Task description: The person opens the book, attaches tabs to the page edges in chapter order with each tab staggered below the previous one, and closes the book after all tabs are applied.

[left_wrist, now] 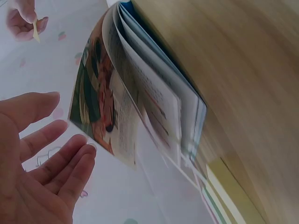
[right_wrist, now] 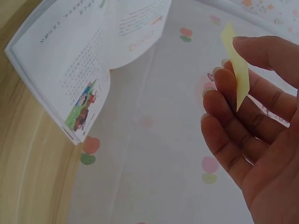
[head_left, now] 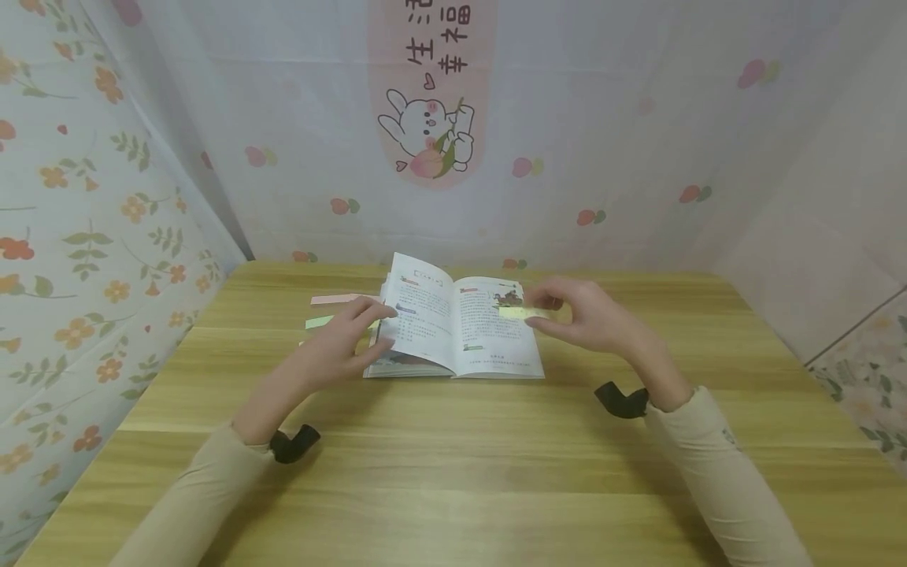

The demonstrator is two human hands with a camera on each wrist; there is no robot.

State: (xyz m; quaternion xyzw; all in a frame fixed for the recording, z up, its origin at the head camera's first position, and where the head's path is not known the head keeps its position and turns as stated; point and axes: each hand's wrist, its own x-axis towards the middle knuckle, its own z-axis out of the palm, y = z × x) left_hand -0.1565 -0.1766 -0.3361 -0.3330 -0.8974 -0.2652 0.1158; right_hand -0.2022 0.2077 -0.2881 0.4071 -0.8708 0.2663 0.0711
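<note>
An open book point(head_left: 489, 346) lies on the wooden table, its left page point(head_left: 425, 327) lifted in a curve above the pages below. My left hand point(head_left: 347, 335) is at the outer edge of that page, fingers loosely spread; in the left wrist view the fingertips point(left_wrist: 86, 149) are beside the page's corner, and whether they touch it I cannot tell. Between thumb and fingers my right hand point(head_left: 584, 315) pinches a yellow sticky note point(right_wrist: 238, 70), held above the right page's outer edge. The right page carries printed text and a small coloured picture point(right_wrist: 84, 107).
Left of the book a pink paper strip point(head_left: 331, 299) and a green paper strip point(head_left: 319, 322) are partly hidden by the book and my left hand. The table point(head_left: 453, 465) extends toward me. A patterned curtain point(head_left: 602, 142) hangs behind it.
</note>
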